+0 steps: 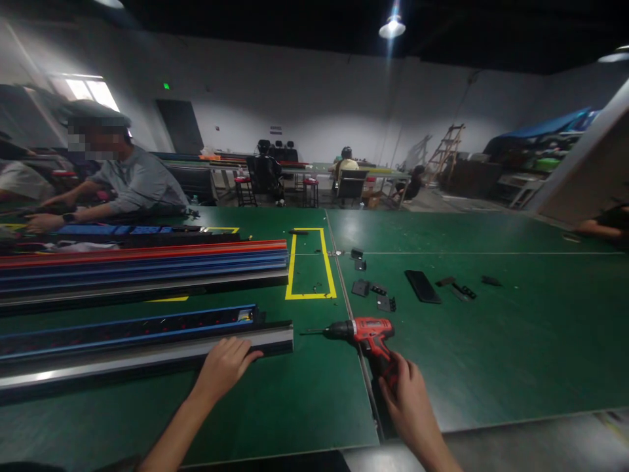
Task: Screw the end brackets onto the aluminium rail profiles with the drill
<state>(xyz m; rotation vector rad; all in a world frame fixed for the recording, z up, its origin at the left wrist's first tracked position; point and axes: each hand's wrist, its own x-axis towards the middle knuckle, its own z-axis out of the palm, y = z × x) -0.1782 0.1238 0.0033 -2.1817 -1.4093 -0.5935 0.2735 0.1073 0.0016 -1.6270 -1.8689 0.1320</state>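
My right hand [409, 393] is wrapped round the grip of a red and black cordless drill [366, 333] that lies on the green table [491, 347], its bit pointing left. My left hand [225, 366] rests with fingers spread and flat on a long silver and black rail [147, 357] near its right end. Just behind that rail lies a long blue strip [132, 326] with red dots along it.
A stack of long red, blue and grey rails [147, 262] lies further back on the left. A yellow tape rectangle [310, 263] marks the table centre. Small black brackets [378, 295] and a black flat plate [422, 286] lie to the right. A person in grey [132, 180] works at far left.
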